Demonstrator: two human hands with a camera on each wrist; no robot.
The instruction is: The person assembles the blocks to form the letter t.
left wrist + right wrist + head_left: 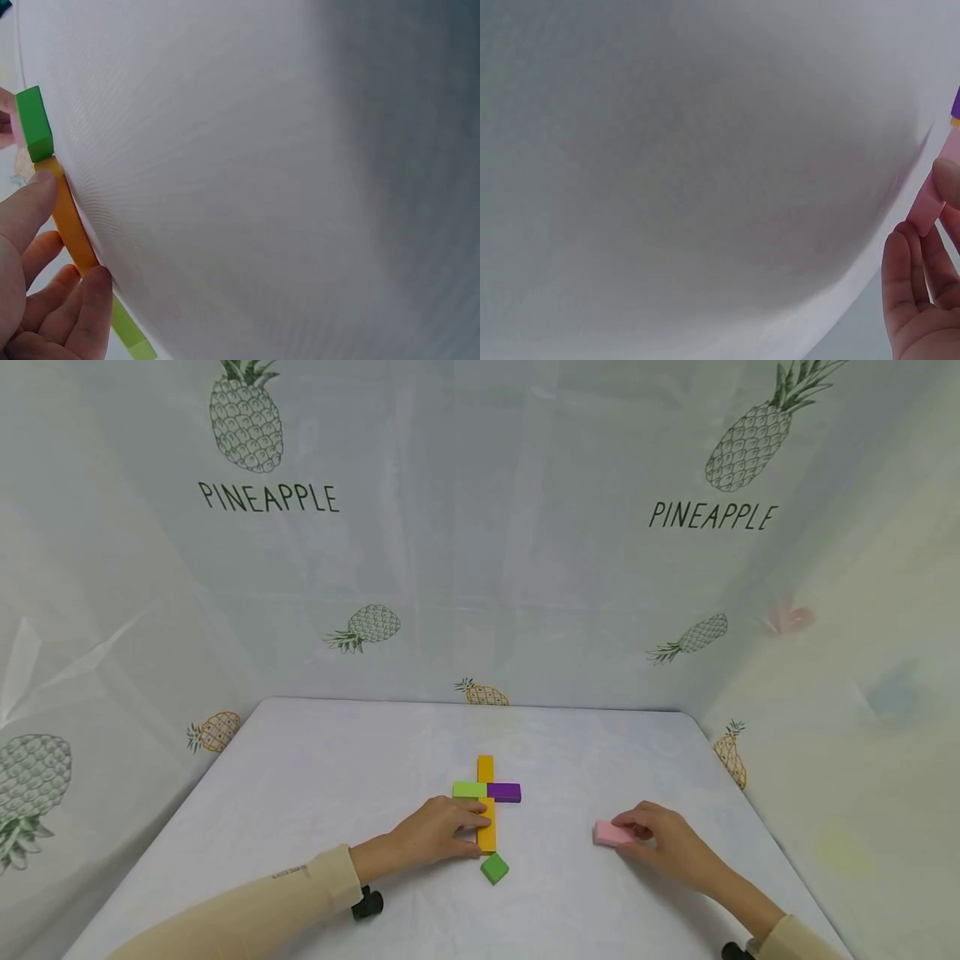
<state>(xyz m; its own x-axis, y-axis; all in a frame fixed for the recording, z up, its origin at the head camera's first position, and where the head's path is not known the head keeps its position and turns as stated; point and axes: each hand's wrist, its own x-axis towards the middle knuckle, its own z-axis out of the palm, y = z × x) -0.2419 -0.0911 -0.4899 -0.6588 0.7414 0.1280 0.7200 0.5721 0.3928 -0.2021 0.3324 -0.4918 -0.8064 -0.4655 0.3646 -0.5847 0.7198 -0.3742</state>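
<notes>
In the head view, my left hand (438,831) pinches the nearer orange block (487,837), thumb at its near end and fingers toward its far end. That block lies lengthwise on the table. Across its far end sit a light green block (469,790) and a purple block (504,792), side by side. Beyond them is a second orange block (486,767). A green block (495,868) lies turned at an angle by the near end. Off to the right, my right hand (663,843) grips a pink block (611,833) between thumb and fingers.
A white cloth covers the table (337,760). Behind and at both sides hangs a pale curtain (480,552) printed with pineapples. Dark wrist devices show below each sleeve, such as the black one (367,903) at the left wrist.
</notes>
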